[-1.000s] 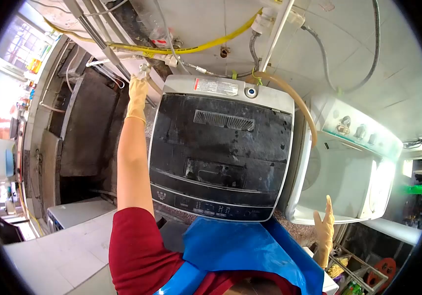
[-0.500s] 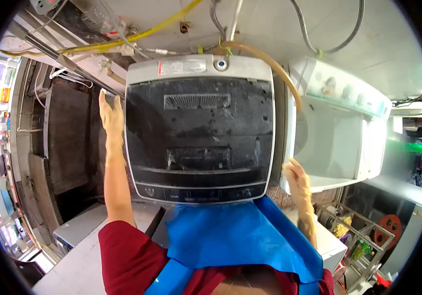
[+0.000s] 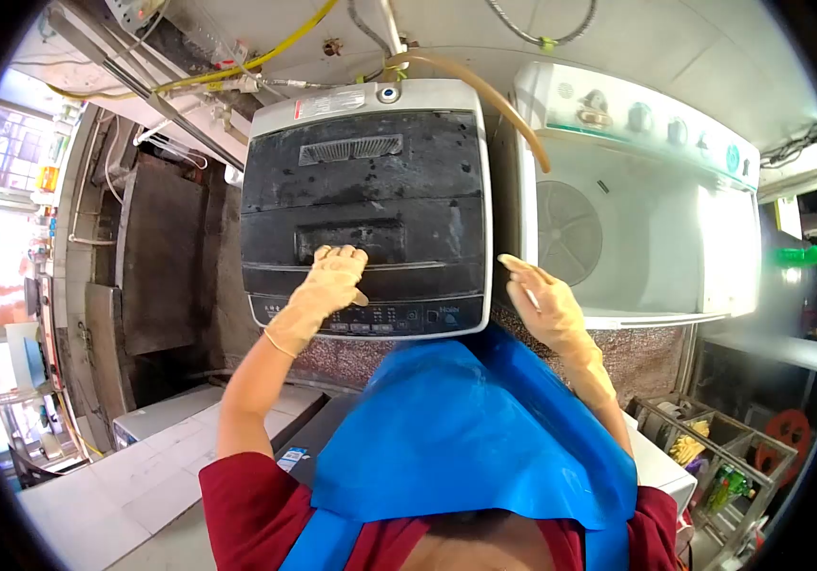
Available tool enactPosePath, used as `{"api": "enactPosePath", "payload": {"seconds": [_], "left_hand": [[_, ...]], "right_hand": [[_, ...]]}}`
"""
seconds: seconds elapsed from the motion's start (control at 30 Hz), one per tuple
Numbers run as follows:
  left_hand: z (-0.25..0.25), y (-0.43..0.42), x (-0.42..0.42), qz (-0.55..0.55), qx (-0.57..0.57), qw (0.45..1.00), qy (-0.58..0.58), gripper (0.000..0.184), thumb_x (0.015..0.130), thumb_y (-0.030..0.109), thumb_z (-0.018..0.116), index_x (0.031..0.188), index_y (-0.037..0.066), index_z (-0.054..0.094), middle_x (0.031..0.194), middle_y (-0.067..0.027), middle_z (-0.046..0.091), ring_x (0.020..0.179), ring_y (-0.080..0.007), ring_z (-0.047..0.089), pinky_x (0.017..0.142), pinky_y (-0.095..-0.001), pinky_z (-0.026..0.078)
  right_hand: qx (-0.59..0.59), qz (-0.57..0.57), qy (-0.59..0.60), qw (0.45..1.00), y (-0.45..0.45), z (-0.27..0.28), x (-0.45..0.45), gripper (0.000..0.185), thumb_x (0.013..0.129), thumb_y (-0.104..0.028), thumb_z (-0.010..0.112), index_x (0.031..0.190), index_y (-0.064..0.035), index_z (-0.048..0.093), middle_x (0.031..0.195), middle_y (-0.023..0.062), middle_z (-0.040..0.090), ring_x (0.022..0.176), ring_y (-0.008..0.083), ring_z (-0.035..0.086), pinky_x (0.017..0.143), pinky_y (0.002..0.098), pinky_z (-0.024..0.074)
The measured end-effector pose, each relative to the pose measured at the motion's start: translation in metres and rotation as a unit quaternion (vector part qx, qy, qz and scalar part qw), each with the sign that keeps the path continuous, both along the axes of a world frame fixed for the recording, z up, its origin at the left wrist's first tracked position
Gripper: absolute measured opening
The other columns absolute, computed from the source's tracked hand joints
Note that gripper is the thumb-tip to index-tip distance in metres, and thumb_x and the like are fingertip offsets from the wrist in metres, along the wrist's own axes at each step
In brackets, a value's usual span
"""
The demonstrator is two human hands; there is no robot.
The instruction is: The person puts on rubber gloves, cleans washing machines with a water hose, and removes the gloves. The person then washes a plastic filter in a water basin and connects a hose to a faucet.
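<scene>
A top-loading washing machine (image 3: pixel 361 190) with a dark, stained lid and a grey rim stands in front of me, its lid down. My left hand (image 3: pixel 334 278), in a pale rubber glove, lies on the front of the lid. Its fingers bend at the lower edge of the recessed handle (image 3: pixel 384 246), with the thumb apart above the control panel (image 3: pixel 408 317). In a matching glove, my right hand (image 3: pixel 546 303) hovers by the machine's right side, fingers stretched out and holding nothing.
A white twin-tub washer (image 3: pixel 656 228) with knobs stands close on the right. A brown hose (image 3: pixel 484 86) arches between the machines. Overhead runs a yellow hose (image 3: pixel 246 65). At lower right is a metal rack (image 3: pixel 713 457) of odds and ends; dark boards (image 3: pixel 163 257) stand left.
My left hand has come from the machine's left side onto the lid. My right hand has left the twin-tub's front corner and moved slightly left and up. My view has shifted.
</scene>
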State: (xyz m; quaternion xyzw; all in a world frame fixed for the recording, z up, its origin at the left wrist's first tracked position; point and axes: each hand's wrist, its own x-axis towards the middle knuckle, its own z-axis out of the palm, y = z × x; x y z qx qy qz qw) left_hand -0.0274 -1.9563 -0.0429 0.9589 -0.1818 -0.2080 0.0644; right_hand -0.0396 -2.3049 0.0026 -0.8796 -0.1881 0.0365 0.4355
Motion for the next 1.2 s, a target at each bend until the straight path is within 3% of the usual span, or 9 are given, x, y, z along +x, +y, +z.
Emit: {"api": "enactPosePath", "payload": {"seconds": [0.33, 0.57, 0.63, 0.7, 0.77, 0.87, 1.03, 1.1, 1.2], "left_hand": [[0.099, -0.007, 0.092, 0.040, 0.085, 0.987, -0.134, 0.068, 0.050, 0.034, 0.082, 0.105, 0.006, 0.053, 0.104, -0.0137, 0.058, 0.104, -0.0301, 0.053, 0.089, -0.0431, 0.036], [0.030, -0.014, 0.161, 0.083, 0.193, 0.953, -0.218, 0.057, 0.071, 0.031, 0.071, 0.117, 0.008, 0.048, 0.114, -0.0137, 0.054, 0.110, -0.0318, 0.051, 0.096, -0.0486, 0.035], [-0.004, -0.004, 0.154, 0.088, 0.164, 0.943, -0.276, 0.061, 0.072, 0.030, 0.069, 0.124, 0.009, 0.043, 0.118, -0.0143, 0.052, 0.114, -0.0333, 0.048, 0.097, -0.0495, 0.035], [-0.024, 0.000, 0.142, 0.117, 0.123, 0.941, -0.293, 0.056, 0.073, 0.028, 0.069, 0.122, 0.009, 0.047, 0.122, -0.0125, 0.051, 0.115, -0.0335, 0.047, 0.098, -0.0487, 0.035], [-0.024, 0.001, 0.125, 0.045, -0.026, 0.936, -0.347, 0.042, 0.076, 0.025, 0.065, 0.114, 0.010, 0.053, 0.125, -0.0106, 0.051, 0.114, -0.0312, 0.047, 0.097, -0.0473, 0.036], [-0.075, 0.024, 0.123, -0.173, -0.021, 0.894, -0.413, 0.026, 0.081, 0.016, 0.056, 0.106, 0.013, 0.059, 0.121, -0.0052, 0.054, 0.113, -0.0274, 0.048, 0.101, -0.0429, 0.034], [-0.192, 0.028, 0.123, -0.165, 0.069, 0.984, -0.006, 0.029, 0.081, 0.012, 0.054, 0.110, 0.010, 0.058, 0.118, -0.0098, 0.058, 0.114, -0.0288, 0.053, 0.097, -0.0424, 0.040], [-0.281, 0.050, 0.126, -0.111, 0.108, 0.962, 0.226, 0.027, 0.084, 0.009, 0.051, 0.110, 0.006, 0.059, 0.110, -0.0159, 0.062, 0.105, -0.0327, 0.058, 0.089, -0.0419, 0.046], [-0.347, 0.069, 0.116, -0.089, 0.142, 0.936, 0.308, 0.027, 0.087, 0.011, 0.046, 0.109, 0.006, 0.061, 0.117, -0.0182, 0.057, 0.107, -0.0332, 0.056, 0.090, -0.0407, 0.046]], "right_hand": [[0.019, -0.294, 0.161, 0.942, -0.175, -0.054, -0.151, 0.038, 0.086, -0.007, 0.057, 0.124, -0.0041, 0.052, 0.104, 0.0145, 0.063, 0.087, 0.0159, 0.060, 0.076, 0.0254, 0.0468], [-0.073, -0.320, 0.202, 0.923, -0.189, -0.095, -0.221, 0.048, 0.084, -0.011, 0.061, 0.130, -0.0087, 0.047, 0.110, 0.0166, 0.060, 0.094, 0.0248, 0.061, 0.083, 0.0311, 0.0467], [-0.117, -0.345, 0.166, 0.916, -0.179, -0.101, -0.241, 0.052, 0.082, -0.010, 0.060, 0.132, -0.0144, 0.046, 0.088, 0.0078, 0.059, 0.073, 0.0160, 0.052, 0.070, 0.0298, 0.0456], [-0.110, -0.342, 0.244, 0.901, -0.175, -0.118, -0.270, 0.051, 0.084, -0.014, 0.061, 0.132, -0.0133, 0.044, 0.102, 0.0161, 0.061, 0.091, 0.0226, 0.060, 0.081, 0.0333, 0.0478], [-0.092, -0.431, 0.304, 0.845, -0.156, -0.131, -0.295, 0.050, 0.086, -0.018, 0.060, 0.133, -0.0118, 0.043, 0.102, 0.0173, 0.062, 0.091, 0.0239, 0.061, 0.080, 0.0355, 0.0485], [-0.026, -0.485, 0.399, 0.778, -0.135, -0.161, -0.347, 0.049, 0.086, -0.020, 0.061, 0.131, -0.0070, 0.045, 0.105, 0.0175, 0.061, 0.095, 0.0242, 0.060, 0.081, 0.0348, 0.0490], [0.044, -0.541, 0.504, 0.672, -0.071, -0.153, -0.379, 0.048, 0.086, -0.020, 0.061, 0.129, -0.0053, 0.046, 0.107, 0.0174, 0.061, 0.096, 0.0237, 0.060, 0.081, 0.0343, 0.0490], [0.056, -0.549, 0.526, 0.646, -0.047, -0.147, -0.387, 0.048, 0.086, -0.020, 0.061, 0.129, -0.0045, 0.046, 0.107, 0.0174, 0.061, 0.096, 0.0236, 0.060, 0.081, 0.0341, 0.0490], [0.073, -0.563, 0.555, 0.608, -0.021, -0.141, -0.399, 0.047, 0.086, -0.020, 0.061, 0.128, -0.0035, 0.046, 0.108, 0.0173, 0.061, 0.097, 0.0233, 0.059, 0.082, 0.0337, 0.0490]]}}
